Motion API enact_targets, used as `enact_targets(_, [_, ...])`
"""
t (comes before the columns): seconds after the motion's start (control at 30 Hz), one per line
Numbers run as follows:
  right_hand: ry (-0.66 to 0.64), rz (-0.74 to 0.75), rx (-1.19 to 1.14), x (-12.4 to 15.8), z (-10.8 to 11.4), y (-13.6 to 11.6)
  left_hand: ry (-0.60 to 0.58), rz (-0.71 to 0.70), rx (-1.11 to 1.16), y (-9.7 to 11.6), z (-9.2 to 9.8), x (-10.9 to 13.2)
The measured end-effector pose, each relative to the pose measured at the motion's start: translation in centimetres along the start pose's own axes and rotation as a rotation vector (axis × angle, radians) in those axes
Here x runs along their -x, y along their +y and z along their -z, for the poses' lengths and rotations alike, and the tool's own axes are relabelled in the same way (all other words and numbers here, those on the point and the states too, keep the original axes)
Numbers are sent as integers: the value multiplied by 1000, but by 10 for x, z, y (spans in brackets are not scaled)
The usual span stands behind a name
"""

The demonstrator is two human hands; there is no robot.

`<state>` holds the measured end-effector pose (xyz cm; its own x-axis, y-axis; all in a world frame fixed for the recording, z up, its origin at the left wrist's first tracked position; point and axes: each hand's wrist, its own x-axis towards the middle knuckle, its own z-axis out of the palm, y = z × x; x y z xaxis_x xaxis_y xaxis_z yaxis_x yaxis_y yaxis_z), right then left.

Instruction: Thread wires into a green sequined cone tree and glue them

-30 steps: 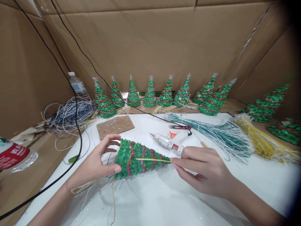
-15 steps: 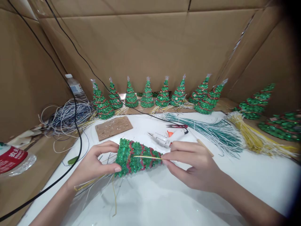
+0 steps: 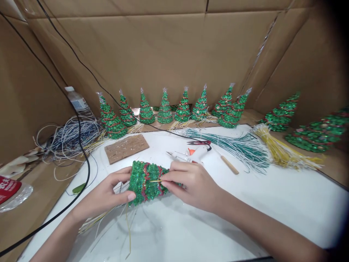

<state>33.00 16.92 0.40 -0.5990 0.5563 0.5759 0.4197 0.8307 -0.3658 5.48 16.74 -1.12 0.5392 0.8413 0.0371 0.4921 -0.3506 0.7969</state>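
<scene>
A green glittery miniature Christmas tree [image 3: 138, 183] with red garland lies on its side above the white table, its base toward the left. My left hand [image 3: 113, 191] grips it at the base, thumb in front and fingers behind. Loose yellow and white wires [image 3: 128, 229] trail from the base under that hand. My right hand [image 3: 191, 183] pinches a thin yellow wire [image 3: 155, 181] between thumb and fingertips. The wire's far end meets the tree's side between two garland bands. The tree's tip is mostly hidden behind my right hand.
Several finished-looking trees [image 3: 165, 109] stand along the back. A glue gun [image 3: 188, 155], red snips [image 3: 199, 142], an awl [image 3: 229, 165], a cardboard piece [image 3: 127, 148], green wires [image 3: 240, 145] and yellow wires [image 3: 283, 149] lie around. A black cable [image 3: 86, 160] crosses the left side.
My right hand has slid left along the yellow wire toward the tree's middle, so less wire shows. The left hand keeps its hold on the base. The camera view has shifted slightly.
</scene>
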Motion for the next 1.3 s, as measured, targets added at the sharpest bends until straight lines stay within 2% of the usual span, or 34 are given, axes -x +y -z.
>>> enact_targets(0.13, [-26,-67,-63,5,14,3,-18,0,-3,5,1,0])
enact_targets(0.3, [-86,-97,-280,9,36,9,-11,23,22,4,2,1])
enact_targets(0.4, [-61,-107,-345,7,42,10,-15,36,34,1,2,2])
enact_targets(0.53, [-8,-66,-349,5,36,7,-5,23,40,3,1,1])
enact_targets(0.77, [39,27,-259,8,9,-2,0,12,-95,3,3,0])
enact_targets(0.9, [-34,-100,-257,9,17,-1,30,72,-118,5,1,2])
enact_targets(0.97, [-128,-174,-289,9,27,2,54,86,-132,7,1,2])
enact_targets(1.07, [-240,-200,-317,9,37,6,61,94,-176,10,1,3])
enact_targets(1.13, [-216,-181,-306,8,36,6,67,93,-189,10,1,3])
enact_targets(1.3, [-35,-52,-239,7,13,-4,75,36,-162,8,0,5])
